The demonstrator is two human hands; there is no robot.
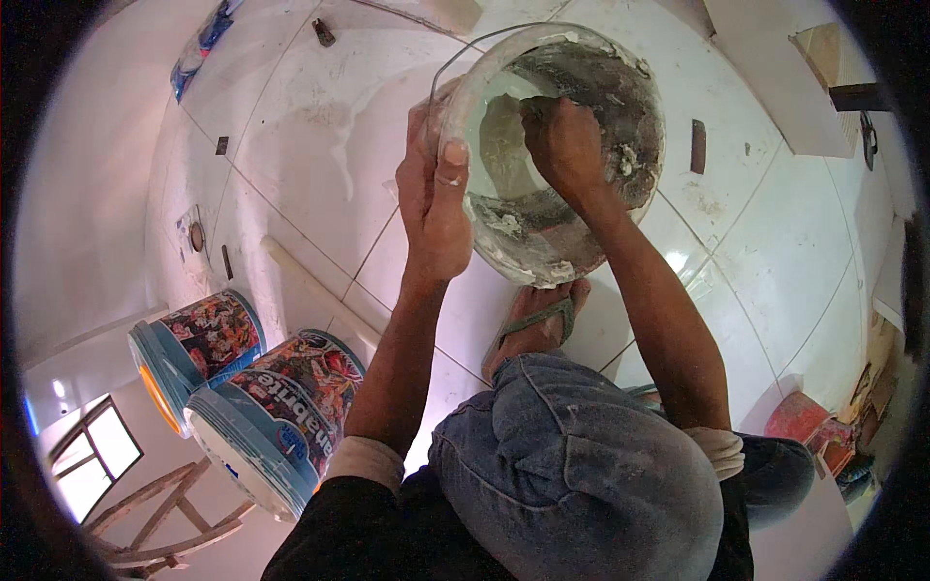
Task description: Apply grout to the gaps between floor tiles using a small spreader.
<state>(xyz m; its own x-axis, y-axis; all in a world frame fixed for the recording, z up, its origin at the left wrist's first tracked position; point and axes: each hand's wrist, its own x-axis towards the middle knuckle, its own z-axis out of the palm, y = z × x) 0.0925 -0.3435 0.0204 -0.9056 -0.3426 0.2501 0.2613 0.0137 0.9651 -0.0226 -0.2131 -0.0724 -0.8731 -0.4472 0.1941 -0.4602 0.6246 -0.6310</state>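
Grey, crusted bucket (pixel 628 126), likely stiff, weighty, best held by rim (pixel 542 275); clasped by left grip (pixel 436 208), right grip (pixel 567 147) inside, closure unclear.

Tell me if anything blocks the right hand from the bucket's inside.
Nothing visible does: the right hand is inside the bucket, in through its open mouth. The wire handle arcs outside the rim at the upper left, and the left hand is against the bucket's left side.
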